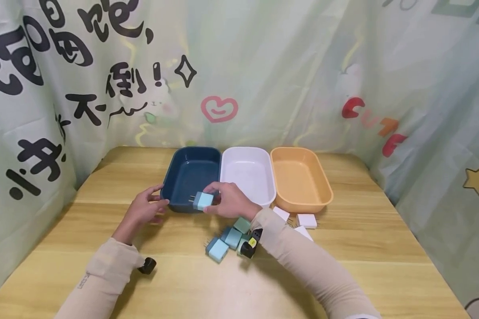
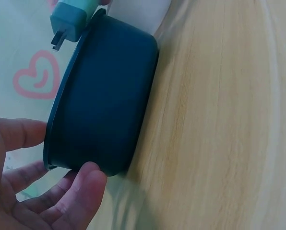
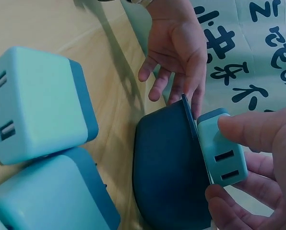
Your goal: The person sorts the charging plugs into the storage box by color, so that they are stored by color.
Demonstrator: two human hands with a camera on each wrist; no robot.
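Note:
In the head view my right hand (image 1: 232, 201) pinches a two-tone blue USB wall charger (image 1: 204, 200) between thumb and fingers. Its metal prongs point left, over the front part of the dark blue tray (image 1: 193, 177). Two USB slots show on the charger (image 3: 221, 148) in the right wrist view, close beside the tray's rim. At the tray's front left corner is my left hand (image 1: 147, 206), fingers loosely spread and fingertips right at the rim and wall. Several blue and green chargers (image 1: 218, 250) lie on the table below my right wrist, some partly hidden by the wrist camera.
A white tray (image 1: 247, 173) and an orange tray (image 1: 301, 177) stand side by side right of the blue one. Several white chargers (image 1: 306, 220) lie in front of the orange tray, partly behind my right sleeve. A printed curtain (image 1: 271, 79) hangs behind the wooden table (image 1: 363, 248).

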